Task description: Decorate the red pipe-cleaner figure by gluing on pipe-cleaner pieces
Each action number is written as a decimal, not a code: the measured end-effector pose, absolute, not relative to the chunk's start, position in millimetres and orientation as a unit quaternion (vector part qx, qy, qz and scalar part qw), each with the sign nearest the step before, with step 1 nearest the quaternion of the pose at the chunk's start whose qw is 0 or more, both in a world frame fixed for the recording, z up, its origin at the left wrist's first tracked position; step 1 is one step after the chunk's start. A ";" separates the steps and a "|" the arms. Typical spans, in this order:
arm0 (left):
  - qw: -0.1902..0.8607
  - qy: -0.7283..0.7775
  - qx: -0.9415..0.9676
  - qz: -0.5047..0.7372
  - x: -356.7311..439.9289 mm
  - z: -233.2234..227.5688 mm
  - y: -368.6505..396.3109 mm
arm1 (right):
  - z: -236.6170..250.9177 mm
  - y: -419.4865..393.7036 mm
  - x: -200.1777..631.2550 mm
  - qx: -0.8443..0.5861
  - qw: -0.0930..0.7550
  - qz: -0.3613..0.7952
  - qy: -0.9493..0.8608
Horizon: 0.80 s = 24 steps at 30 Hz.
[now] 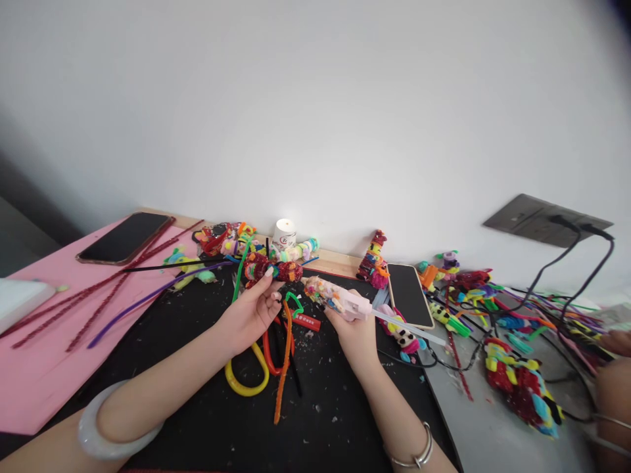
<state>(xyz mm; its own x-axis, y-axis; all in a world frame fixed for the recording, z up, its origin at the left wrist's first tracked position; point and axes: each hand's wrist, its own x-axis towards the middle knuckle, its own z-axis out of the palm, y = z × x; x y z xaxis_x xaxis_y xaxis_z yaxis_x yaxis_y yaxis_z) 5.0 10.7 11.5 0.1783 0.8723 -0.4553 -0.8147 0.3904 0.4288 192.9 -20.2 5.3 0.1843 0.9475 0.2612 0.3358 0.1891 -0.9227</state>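
My left hand (pixel 256 305) pinches a dark red glittery pipe-cleaner figure (pixel 289 271) with green and orange bits. In my right hand (pixel 357 335) is a pale pink hot glue gun (pixel 355 303), its front crusted with colourful fluff and a clear glue stick (pixel 409 326) jutting from its back. The gun's nozzle end points left, close to the figure; whether they touch I cannot tell. Below my hands lie an orange pipe cleaner (pixel 282 374), a yellow loop (pixel 246 392) and a bent green piece (pixel 294 303). A red labelled item (pixel 308 322) lies between the hands.
A black mat (pixel 315 440) covers the middle of the table. Pink sheet (pixel 39 368), phone (pixel 127 238) and loose pipe cleaners are left. Behind stand a paper cup (pixel 284 232) and a finished-looking figure (pixel 373 259). Right are another phone (pixel 410 295), several figures, cables and another person's hand (pixel 616 343).
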 end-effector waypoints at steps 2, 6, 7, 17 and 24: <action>0.763 0.328 0.047 0.555 4.8 10.8 10.3 | 7.3 -20.8 191.8 -0.565 0.522 0.297 -0.566; 0.760 0.328 0.049 0.558 4.6 11.4 9.3 | 10.1 -22.1 190.1 -0.561 0.521 0.300 -0.570; 0.760 0.328 0.049 0.558 4.8 11.9 9.2 | 10.3 -22.3 189.9 -0.560 0.521 0.298 -0.572; 0.759 0.344 0.054 0.551 6.1 11.1 10.1 | 8.9 -22.2 189.9 -0.556 0.521 0.293 -0.578; 0.760 0.336 0.057 0.553 3.4 11.3 10.9 | 7.8 -21.7 191.0 -0.562 0.526 0.294 -0.567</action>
<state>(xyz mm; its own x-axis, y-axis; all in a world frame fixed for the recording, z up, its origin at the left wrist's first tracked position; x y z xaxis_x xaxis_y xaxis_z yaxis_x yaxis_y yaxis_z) 3.4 10.9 11.3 0.1630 0.8786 -0.4488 -0.8020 0.3830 0.4584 191.0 -21.7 7.8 0.1839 0.9462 0.2661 0.3275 0.1963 -0.9242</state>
